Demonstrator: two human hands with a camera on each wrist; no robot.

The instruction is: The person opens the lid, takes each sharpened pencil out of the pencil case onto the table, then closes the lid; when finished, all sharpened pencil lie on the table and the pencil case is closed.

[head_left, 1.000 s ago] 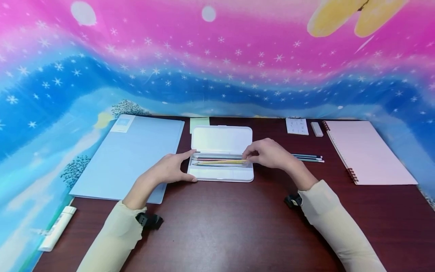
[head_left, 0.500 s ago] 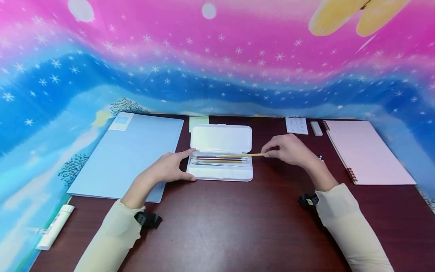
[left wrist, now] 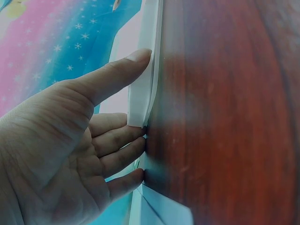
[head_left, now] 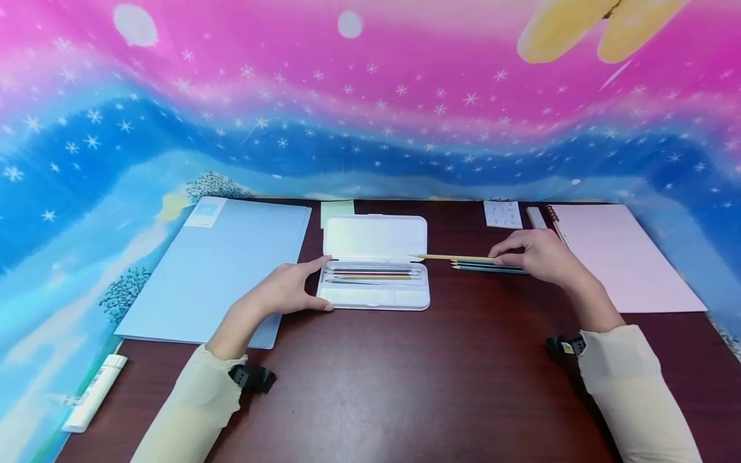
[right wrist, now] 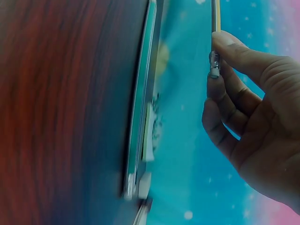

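A white pencil case (head_left: 375, 307) lies with its lid raised, several pencils (head_left: 376, 273) inside its tray. My left hand (head_left: 283, 286) spans the case's left end: the thumb touches the front corner, and the index finger reaches the hinge side. In the left wrist view those fingers look fairly straight. My right hand (head_left: 541, 257) pinches a yellow pencil (head_left: 451, 257) near its eraser end, between thumb and fingertips, as the right wrist view shows. The pencil's tip points left, near the case. Just below it, several dark green pencils (head_left: 480, 266) lie on the table, their right ends hidden by the hand.
A blue folder (head_left: 220, 270) lies left of the case, a glue stick (head_left: 95, 392) near the table's left edge. At the back are a green sticky note (head_left: 337, 209), a printed paper (head_left: 502, 215) and a white eraser (head_left: 535, 217). A pink spiral notebook (head_left: 637, 263) lies right.
My right hand has picked the yellow pencil out of the case and carried it right, over the green pencils. The left hand has stayed at the case.
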